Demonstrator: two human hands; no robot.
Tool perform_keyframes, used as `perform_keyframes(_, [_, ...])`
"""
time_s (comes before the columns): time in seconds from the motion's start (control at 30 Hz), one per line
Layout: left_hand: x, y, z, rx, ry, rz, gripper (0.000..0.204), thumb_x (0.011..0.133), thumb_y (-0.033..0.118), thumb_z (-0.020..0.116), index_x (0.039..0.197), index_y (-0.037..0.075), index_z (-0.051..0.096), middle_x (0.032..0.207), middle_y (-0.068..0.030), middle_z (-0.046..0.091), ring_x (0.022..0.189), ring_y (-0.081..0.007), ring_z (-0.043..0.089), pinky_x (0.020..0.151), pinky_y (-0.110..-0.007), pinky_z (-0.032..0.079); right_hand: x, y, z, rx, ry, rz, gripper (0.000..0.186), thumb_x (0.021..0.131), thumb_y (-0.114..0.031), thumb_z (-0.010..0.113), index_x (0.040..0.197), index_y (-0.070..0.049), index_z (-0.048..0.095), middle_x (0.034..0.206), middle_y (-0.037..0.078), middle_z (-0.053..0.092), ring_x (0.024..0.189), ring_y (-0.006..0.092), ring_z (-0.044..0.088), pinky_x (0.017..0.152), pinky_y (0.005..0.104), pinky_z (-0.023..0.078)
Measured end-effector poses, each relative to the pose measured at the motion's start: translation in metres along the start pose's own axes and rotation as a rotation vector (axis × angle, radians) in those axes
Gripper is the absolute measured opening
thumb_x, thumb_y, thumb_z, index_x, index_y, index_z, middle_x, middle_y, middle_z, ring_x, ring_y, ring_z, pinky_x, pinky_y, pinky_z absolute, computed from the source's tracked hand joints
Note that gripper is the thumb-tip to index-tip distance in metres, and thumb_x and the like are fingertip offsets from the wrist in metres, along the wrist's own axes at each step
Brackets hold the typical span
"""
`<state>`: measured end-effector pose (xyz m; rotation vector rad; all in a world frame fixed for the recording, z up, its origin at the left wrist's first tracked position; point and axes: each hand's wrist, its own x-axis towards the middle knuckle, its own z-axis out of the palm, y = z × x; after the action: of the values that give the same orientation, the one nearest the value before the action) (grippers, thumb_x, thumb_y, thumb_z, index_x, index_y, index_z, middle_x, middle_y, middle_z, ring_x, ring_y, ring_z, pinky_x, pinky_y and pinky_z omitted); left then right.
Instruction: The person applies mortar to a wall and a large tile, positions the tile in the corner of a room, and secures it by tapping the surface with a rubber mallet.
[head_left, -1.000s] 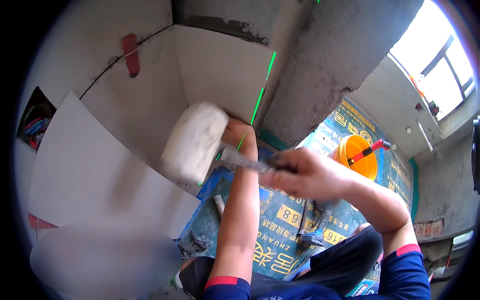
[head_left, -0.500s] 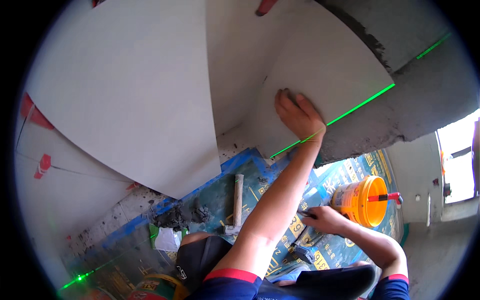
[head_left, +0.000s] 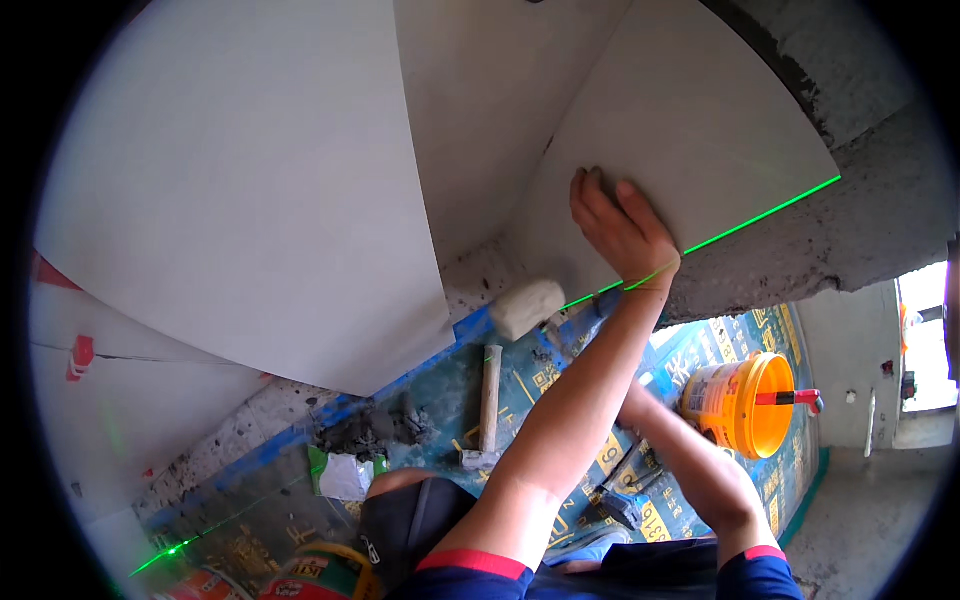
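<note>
Left hand [head_left: 618, 225] spread flat, fingers released, pressed against the lower edge of the pale wall tile [head_left: 680, 150], just above the green laser line [head_left: 760, 215] crossing wrist and tile. Right hand hidden behind the left forearm below the tile, so cannot tell its fingers' state. White rubber mallet [head_left: 527, 308] just below the tile's lower corner; orange bucket [head_left: 745, 400] well below the tile, on the blue floor sheet [head_left: 560, 380].
</note>
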<state>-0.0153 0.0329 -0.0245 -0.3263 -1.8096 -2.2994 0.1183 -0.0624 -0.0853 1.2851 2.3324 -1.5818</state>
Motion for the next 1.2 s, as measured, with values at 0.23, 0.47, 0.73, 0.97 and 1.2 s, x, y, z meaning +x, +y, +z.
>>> perform_keyframes(0.23, [0.0,0.002,0.002,-0.013,-0.01,-0.012,0.047,0.099,0.031,0.04,0.125,-0.007,0.042,0.12,-0.027,0.045,0.112,-0.0406,0.044,0.098,-0.047,0.034,-0.001,0.021,-0.017,-0.166,0.068,-0.22,0.038,0.082,-0.029,0.068,0.105,0.002,0.064,0.08,0.014,0.069,0.068,0.0223,0.065,0.06,0.0369,0.051])
perform_keyframes(0.47, [0.005,0.0,0.002,0.031,-0.067,-0.018,0.045,0.098,0.03,0.042,0.121,-0.009,0.043,0.117,-0.0288,0.046,0.108,-0.0436,0.045,0.095,-0.05,0.036,-0.038,0.083,0.047,-0.19,0.071,0.287,0.044,0.086,-0.043,0.061,0.099,-0.003,0.069,0.079,0.016,0.069,0.073,0.0279,0.068,0.068,0.0394,0.053])
perform_keyframes(0.73, [0.093,0.016,-0.044,0.358,-0.752,-0.079,0.049,0.099,0.037,0.04,0.114,-0.008,0.053,0.107,-0.0272,0.058,0.099,-0.0422,0.056,0.087,-0.048,0.044,-0.032,0.113,0.061,-0.689,-0.153,0.313,0.035,0.084,-0.036,0.06,0.101,-0.007,0.071,0.102,0.017,0.069,0.094,0.0311,0.068,0.079,0.0382,0.054])
perform_keyframes(0.97, [0.162,0.176,-0.175,0.263,-0.913,0.376,0.03,0.099,0.019,0.052,0.113,-0.005,0.061,0.105,-0.0102,0.067,0.098,-0.0165,0.061,0.088,-0.026,0.046,0.029,0.053,0.068,-0.366,-0.614,0.186,0.044,0.081,-0.048,0.062,0.063,-0.009,0.068,0.056,0.003,0.062,0.05,0.0163,0.057,0.052,0.0365,0.047])
perform_keyframes(1.2, [0.224,0.161,-0.352,0.238,-0.037,0.312,0.044,0.096,0.029,0.056,0.12,-0.007,0.05,0.12,-0.0187,0.057,0.112,-0.0246,0.055,0.099,-0.036,0.042,0.025,0.007,0.169,-0.261,-0.777,-0.046,0.023,0.08,-0.028,0.071,0.083,-0.006,0.068,0.069,0.008,0.065,0.059,0.0202,0.062,0.052,0.0381,0.049])
